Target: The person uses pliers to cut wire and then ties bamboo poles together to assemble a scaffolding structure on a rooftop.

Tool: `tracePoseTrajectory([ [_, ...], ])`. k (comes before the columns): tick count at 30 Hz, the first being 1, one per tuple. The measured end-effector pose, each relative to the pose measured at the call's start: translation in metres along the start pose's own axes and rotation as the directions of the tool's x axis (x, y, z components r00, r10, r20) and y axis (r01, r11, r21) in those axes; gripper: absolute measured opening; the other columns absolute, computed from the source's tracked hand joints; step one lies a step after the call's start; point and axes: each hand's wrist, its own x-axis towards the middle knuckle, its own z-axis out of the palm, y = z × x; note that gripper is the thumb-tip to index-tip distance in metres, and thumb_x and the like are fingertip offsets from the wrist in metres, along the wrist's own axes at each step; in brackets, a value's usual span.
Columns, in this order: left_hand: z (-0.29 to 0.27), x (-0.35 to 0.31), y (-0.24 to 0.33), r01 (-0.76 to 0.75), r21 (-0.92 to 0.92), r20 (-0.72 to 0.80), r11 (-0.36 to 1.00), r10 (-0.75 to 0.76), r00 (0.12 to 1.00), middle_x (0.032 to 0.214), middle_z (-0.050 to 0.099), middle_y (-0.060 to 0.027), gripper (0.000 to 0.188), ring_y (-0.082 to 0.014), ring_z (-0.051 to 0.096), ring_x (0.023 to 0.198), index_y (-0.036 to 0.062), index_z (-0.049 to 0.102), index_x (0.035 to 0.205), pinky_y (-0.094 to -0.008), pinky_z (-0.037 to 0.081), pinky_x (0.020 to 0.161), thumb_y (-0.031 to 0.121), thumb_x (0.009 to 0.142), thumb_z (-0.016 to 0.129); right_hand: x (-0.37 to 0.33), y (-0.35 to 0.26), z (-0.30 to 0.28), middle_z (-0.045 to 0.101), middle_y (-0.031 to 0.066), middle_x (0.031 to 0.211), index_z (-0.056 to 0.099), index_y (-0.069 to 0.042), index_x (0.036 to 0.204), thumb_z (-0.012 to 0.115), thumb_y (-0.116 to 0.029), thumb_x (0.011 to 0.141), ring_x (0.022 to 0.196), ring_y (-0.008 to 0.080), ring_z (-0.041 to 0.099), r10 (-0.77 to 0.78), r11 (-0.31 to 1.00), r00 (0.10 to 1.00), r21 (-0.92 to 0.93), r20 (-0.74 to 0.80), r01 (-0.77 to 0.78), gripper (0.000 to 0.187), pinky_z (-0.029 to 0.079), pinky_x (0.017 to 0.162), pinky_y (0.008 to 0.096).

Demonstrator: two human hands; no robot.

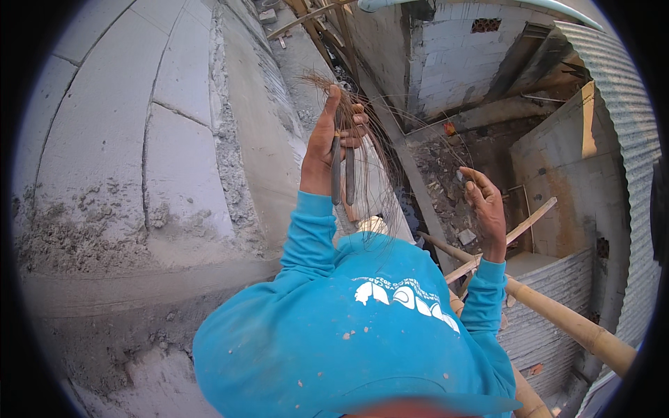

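My left hand [322,145] is closed around a bundle of thin brown tie wire [380,150] and a pair of pincers. The two dark pincer handles [336,174] hang down below my fingers, while its jaws are hidden by the hand and wire. Loose strands fan out above the hand and droop to its right. Off to the right, the fingertips of my right hand [488,209] are pinched together at the far end of a long strand that arcs across from the bundle.
A pale block wall [185,146] with rough mortar rises at my left. Bamboo poles [578,324] cross at lower right. Beyond them lies a deep, walled space with rubble [449,198] at its bottom. Corrugated sheeting [603,83] edges the far right.
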Motion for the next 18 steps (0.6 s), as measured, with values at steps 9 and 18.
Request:
tracePoseTrajectory([
  [9,-0.047,0.013,-0.010,-0.188,0.226,-0.268,0.956,0.247,0.931,0.072,0.054,0.0017,0.070,-0.0017,0.039,0.047,0.0115,0.052,0.097,-0.0173,0.035,0.040,0.075,0.072,0.070,-0.033,-0.036,0.013,0.074,0.0086,0.096,0.071,0.003,0.104,0.061,-0.025,0.099,0.085,0.0148,0.065,-0.284,0.916,0.958,-0.306,-0.041,0.259,0.030,0.049,0.075,0.0274],
  [18,-0.073,0.022,-0.011,-0.308,0.069,-0.497,0.949,0.300,0.814,0.072,0.055,0.0041,0.057,-0.0057,0.046,0.048,0.0165,0.056,0.093,-0.0221,0.035,0.040,0.059,0.068,0.084,-0.059,-0.016,0.080,0.072,0.0152,0.090,0.071,-0.002,0.102,0.058,-0.007,0.095,0.074,0.0259,0.071,-0.239,0.859,0.959,-0.427,0.154,0.283,0.015,0.054,0.065,0.0341],
])
